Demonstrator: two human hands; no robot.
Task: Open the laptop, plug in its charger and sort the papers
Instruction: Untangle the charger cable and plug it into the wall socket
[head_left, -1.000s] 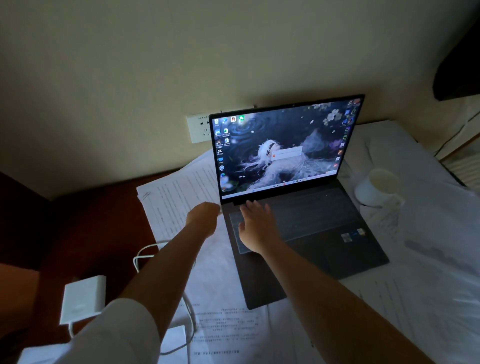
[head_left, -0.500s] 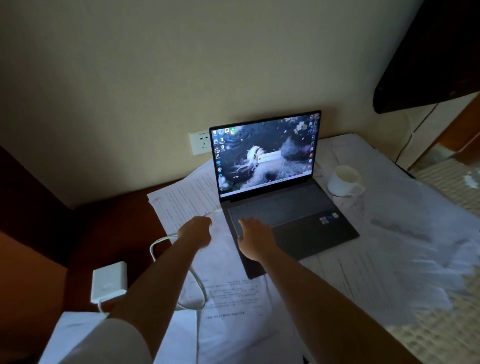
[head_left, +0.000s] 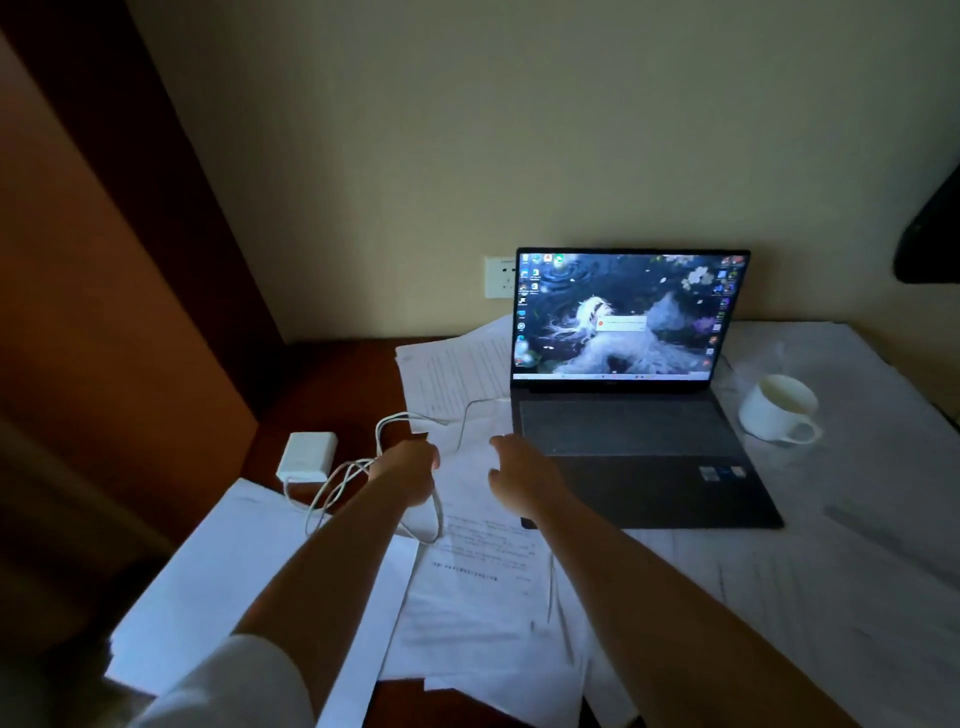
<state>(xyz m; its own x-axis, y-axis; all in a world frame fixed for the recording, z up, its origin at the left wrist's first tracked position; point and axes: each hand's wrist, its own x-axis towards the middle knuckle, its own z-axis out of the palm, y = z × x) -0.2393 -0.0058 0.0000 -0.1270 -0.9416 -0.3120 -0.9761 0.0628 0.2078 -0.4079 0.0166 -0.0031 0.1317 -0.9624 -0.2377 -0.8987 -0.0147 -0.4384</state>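
Farthest left of the hands, a white rectangular charger brick (head_left: 307, 457) lies on the dark wooden desk (head_left: 322, 384), its thin white cable (head_left: 332, 488) looping rightward under the left wrist. The left hand (head_left: 408, 467) hovers over the scattered white printed papers (head_left: 467, 587) with its fingers curled in; the cable runs right beside it, but I cannot tell whether the fingers actually grip it. Just right of it, the right hand (head_left: 522, 480) is relaxed and spread, fingers loosely extended over the paper at the front left corner of the open dark grey laptop (head_left: 639, 447), holding nothing. The laptop's screen is lit. Behind both hands, a white wall socket (head_left: 500, 278) sits beside the screen's left edge. Well right of the hands, 1 white ceramic mug (head_left: 779, 408) stands on more papers.
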